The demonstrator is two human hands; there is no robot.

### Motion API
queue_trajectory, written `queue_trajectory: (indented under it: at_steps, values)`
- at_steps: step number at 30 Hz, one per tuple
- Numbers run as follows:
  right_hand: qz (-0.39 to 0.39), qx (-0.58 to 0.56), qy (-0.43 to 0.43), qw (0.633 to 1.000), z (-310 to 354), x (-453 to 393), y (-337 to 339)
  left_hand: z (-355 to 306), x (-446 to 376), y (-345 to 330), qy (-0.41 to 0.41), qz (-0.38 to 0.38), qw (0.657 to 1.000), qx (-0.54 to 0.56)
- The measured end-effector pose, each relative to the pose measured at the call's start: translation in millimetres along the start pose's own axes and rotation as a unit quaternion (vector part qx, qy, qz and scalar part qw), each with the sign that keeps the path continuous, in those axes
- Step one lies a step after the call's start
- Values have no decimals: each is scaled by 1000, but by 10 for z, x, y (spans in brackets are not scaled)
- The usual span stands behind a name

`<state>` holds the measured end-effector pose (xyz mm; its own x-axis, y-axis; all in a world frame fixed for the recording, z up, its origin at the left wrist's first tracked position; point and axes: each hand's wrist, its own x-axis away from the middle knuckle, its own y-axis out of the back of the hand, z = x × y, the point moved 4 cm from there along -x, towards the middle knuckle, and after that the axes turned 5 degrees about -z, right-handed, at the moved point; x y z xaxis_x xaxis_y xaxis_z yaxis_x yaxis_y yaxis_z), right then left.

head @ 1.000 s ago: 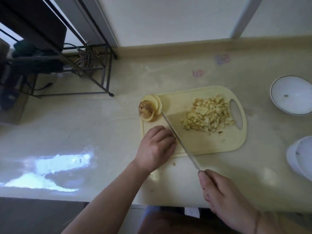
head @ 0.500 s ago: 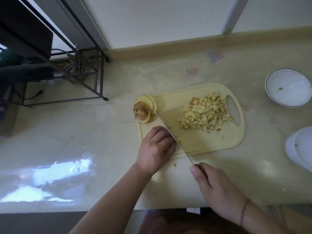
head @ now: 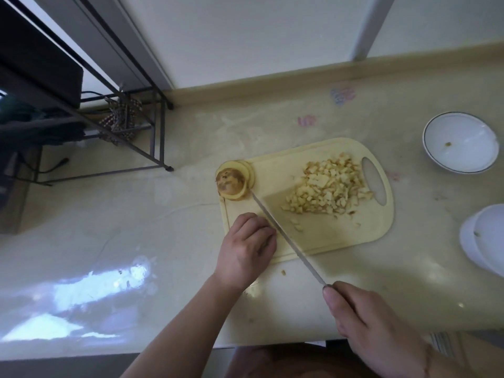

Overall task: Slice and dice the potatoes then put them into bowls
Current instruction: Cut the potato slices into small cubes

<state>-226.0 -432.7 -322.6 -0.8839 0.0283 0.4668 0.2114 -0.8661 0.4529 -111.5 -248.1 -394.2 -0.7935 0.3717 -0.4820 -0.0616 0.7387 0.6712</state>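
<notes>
- Potato slices [head: 235, 181]: a small stack of round slices, topped by a brown-skinned end piece, sits on the far left corner of the cutting board [head: 321, 238], beyond the left-hand fingers and touching the knife tip.
- Diced potato [head: 327, 192]: a loose heap of small cubes lies on the board, to the right of the blade and well beyond the right-hand fingers, next to the board's handle slot. A few stray cubes lie between the heap and the blade.
- Left hand [head: 245, 249]: rests on the near left corner of the board, knuckles up, fingers curled under and held together. Whether they hold anything beneath cannot be told. The knuckles lie just beside the left face of the blade.
- Right hand [head: 365, 323]: fingers and thumb are wrapped round the knife handle, which is hidden inside the grip.
- Knife [head: 286, 236]: the long narrow blade runs from the right-hand thumb diagonally forward and left across the board.
- White bowl [head: 461, 143]: stands on the countertop [head: 136, 214] to the far right of the board, well apart from both hands; a small speck lies inside.
- Second white bowl [head: 485, 238]: sits at the right edge, partly cut off by the frame.
- Metal rack [head: 131, 126]: stands at the far left of the countertop.
</notes>
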Motion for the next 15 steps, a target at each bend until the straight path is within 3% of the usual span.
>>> queue_trajectory:
  at_steps: [15]
  values:
    - [-8,35,-5,999,-64,-137,-95,-18,-41,-2,1,14,1000,9]
